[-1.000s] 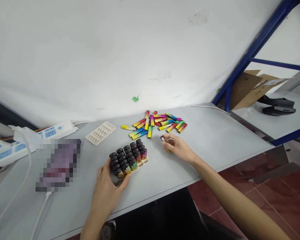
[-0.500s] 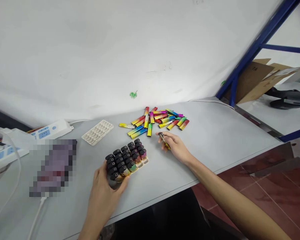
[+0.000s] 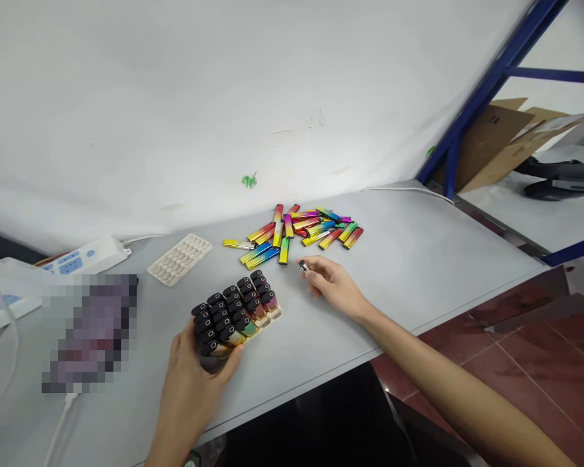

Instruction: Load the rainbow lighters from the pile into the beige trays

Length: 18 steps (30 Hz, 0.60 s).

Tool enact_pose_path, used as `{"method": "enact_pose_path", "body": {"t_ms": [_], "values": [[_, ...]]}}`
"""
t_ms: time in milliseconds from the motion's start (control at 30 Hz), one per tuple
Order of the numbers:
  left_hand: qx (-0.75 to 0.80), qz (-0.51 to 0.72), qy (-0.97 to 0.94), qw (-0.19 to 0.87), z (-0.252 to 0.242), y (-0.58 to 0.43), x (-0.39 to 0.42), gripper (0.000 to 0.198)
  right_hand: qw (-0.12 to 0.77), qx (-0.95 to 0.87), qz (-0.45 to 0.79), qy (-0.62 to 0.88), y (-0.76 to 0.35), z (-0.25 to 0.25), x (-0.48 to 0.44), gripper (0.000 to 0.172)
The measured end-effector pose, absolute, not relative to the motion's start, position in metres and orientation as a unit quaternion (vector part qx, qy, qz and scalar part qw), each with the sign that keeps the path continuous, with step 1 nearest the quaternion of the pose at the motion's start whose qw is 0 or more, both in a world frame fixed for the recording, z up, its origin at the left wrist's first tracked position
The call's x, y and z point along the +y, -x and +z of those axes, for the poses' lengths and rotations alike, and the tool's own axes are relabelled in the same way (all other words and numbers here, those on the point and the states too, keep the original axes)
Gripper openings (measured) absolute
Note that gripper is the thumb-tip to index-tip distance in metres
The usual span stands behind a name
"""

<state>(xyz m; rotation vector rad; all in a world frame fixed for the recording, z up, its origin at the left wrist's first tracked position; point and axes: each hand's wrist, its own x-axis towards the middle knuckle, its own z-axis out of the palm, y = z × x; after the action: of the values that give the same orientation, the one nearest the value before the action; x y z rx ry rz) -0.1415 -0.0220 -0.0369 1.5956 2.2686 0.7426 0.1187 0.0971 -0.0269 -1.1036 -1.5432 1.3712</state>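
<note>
A cream tray (image 3: 274,316) near the table's front edge holds several upright rainbow lighters with black caps (image 3: 233,305). My left hand (image 3: 194,370) grips the tray's near left corner, fingers wrapped around it. My right hand (image 3: 333,285) hovers just right of the tray, closed on one lighter (image 3: 302,265) whose dark cap pokes out past the fingertips. Behind that hand lies a loose pile of rainbow lighters (image 3: 296,228) flat on the table.
An empty cream tray (image 3: 179,259) lies left of the pile. White power strips (image 3: 80,257) and cables sit at the far left, beside a blurred dark object (image 3: 90,331). A blue shelf frame (image 3: 486,91) with cardboard (image 3: 496,139) stands right. The grey table (image 3: 418,259) ends at a front edge.
My right hand has turned the lighter in its fingers and shifted slightly left toward the filled tray. My left hand stays on the tray corner. The camera has drifted.
</note>
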Motion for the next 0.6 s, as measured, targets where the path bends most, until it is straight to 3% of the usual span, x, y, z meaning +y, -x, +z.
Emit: {"method": "enact_pose_path", "body": {"t_ms": [333,467,600], "values": [[0.781,0.266,-0.548,0.141,-0.034,0.14,-0.021,0.073,0.474,-0.555,0.568,0.379,-0.121,-0.022,0.09,0.028],[0.784,0.26,-0.547,0.136,-0.033,0.139,-0.021,0.075,0.459,-0.497,0.624,0.391,-0.123,-0.026,0.095,0.054],[0.787,0.257,-0.543,0.141,-0.032,0.139,-0.021,0.077,0.476,-0.469,0.636,0.387,-0.124,-0.033,0.098,0.05]]}}
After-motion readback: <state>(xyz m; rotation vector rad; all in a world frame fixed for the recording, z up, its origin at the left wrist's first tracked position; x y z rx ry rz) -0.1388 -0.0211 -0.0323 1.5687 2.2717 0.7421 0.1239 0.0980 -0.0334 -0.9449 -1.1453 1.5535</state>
